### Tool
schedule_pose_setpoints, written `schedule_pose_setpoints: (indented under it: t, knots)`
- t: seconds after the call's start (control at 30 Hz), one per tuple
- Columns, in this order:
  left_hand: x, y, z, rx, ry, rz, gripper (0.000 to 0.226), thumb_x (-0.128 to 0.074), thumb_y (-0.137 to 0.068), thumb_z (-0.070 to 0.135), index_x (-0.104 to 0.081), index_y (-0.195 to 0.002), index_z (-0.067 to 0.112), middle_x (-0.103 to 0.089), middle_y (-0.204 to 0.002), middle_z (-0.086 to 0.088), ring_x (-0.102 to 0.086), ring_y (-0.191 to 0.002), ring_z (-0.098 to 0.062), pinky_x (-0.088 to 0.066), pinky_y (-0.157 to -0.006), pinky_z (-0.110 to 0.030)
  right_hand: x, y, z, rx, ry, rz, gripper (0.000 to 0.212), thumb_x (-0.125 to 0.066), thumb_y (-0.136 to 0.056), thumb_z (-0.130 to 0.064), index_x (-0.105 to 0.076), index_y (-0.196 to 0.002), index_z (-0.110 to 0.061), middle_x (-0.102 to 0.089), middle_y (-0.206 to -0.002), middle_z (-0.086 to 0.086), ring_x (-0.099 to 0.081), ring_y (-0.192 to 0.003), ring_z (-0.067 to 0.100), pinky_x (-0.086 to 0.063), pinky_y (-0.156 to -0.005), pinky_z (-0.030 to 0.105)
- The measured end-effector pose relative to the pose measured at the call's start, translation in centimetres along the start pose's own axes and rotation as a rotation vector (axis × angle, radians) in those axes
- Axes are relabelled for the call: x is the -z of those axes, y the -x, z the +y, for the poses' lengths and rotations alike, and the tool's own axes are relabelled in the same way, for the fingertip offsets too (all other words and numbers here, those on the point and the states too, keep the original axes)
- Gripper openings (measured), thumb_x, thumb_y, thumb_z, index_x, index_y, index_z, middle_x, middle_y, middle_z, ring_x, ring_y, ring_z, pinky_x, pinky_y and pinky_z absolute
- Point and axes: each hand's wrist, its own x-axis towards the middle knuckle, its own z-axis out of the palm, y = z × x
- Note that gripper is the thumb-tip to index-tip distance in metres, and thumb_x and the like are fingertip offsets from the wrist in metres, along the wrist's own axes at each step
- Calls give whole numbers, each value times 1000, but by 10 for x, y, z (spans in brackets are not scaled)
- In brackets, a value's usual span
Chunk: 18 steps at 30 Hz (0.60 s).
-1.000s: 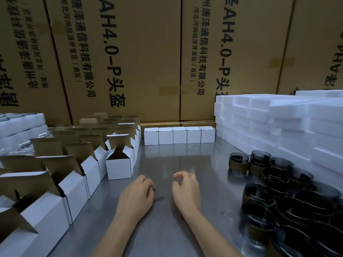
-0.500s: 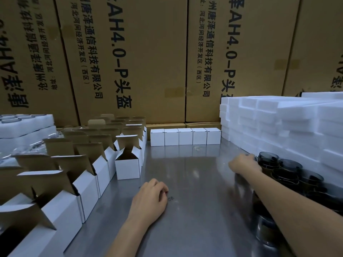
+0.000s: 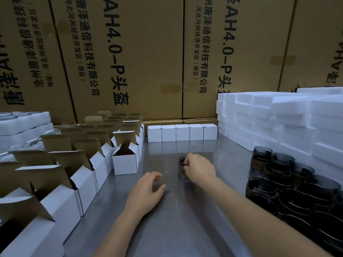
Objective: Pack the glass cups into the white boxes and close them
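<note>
My right hand (image 3: 199, 169) grips a dark smoky glass cup (image 3: 182, 162) by its rim over the middle of the steel table; the hand covers most of the cup. My left hand (image 3: 148, 190) hovers just left of it, fingers loosely curled and holding nothing. Several more dark glass cups (image 3: 289, 182) stand crowded at the right. Rows of open white boxes (image 3: 83, 175) with brown flaps raised line the left side; the nearest open box (image 3: 126, 162) stands left of the held cup. A row of several closed white boxes (image 3: 182, 132) sits at the back.
Stacks of white foam blocks (image 3: 278, 123) rise at the right behind the cups. Large brown cartons (image 3: 148, 52) wall off the back. White foam trays (image 3: 22, 125) and clear plastic lie at the far left. The steel table (image 3: 176, 229) stretches toward me.
My right hand has come back from the cup cluster at the right to the table's middle, now holding a cup. My left hand has lifted slightly and its fingers have loosened.
</note>
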Motion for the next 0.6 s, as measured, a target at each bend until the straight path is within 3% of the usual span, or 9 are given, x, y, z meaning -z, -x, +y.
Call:
schedule_pose_setpoints:
  t: [0.13,0.23,0.33,0.43,0.5,0.6]
  knots:
    - [1,0,0,41,173,36,62,-73,-80,42,-46,-133,27,-50,-124,13,-51,-112,-7,-46,-96,-31,-19,26,-22,230,-134,47,16,-52,-94,-27,-54,-110,-22,-54,-119,0,-47,-113,22,-42,-85,36]
    - [3,-1,2,58,272,25,62,-76,-77,34,-46,-131,28,-56,-122,10,-55,-112,-10,-47,-96,-31,-33,41,-22,344,-321,115,14,-55,-92,-27,-56,-106,-25,-51,-115,-8,-49,-106,15,-45,-84,33]
    - [4,-1,3,79,334,30,58,-78,-76,28,-45,-123,39,-55,-116,17,-58,-104,-5,-46,-85,-15,-45,48,-12,274,-618,129,29,-63,-87,-24,-53,-115,-26,-44,-120,-12,-52,-102,6,-44,-86,24]
    - [5,-1,3,88,278,-2,68,-80,-73,31,-44,-132,29,-48,-119,8,-53,-102,-6,-42,-84,-14,-49,47,-4,146,-827,0,56,-73,-81,-24,-45,-130,-21,-46,-128,-7,-53,-107,7,-42,-93,20]
    - [6,-1,3,65,276,-46,63,-81,-72,29,-49,-126,32,-46,-113,3,-52,-96,-5,-40,-77,-6,-50,45,-3,134,-849,-69,67,-78,-77,-24,-43,-134,-20,-52,-127,-7,-53,-115,8,-42,-99,23]
    - [6,-1,2,61,318,-74,60,-83,-70,28,-50,-119,38,-46,-110,3,-54,-93,-4,-42,-72,-5,-50,43,-2,175,-826,-67,63,-80,-73,-19,-49,-128,-20,-58,-122,-7,-54,-114,6,-41,-95,17]
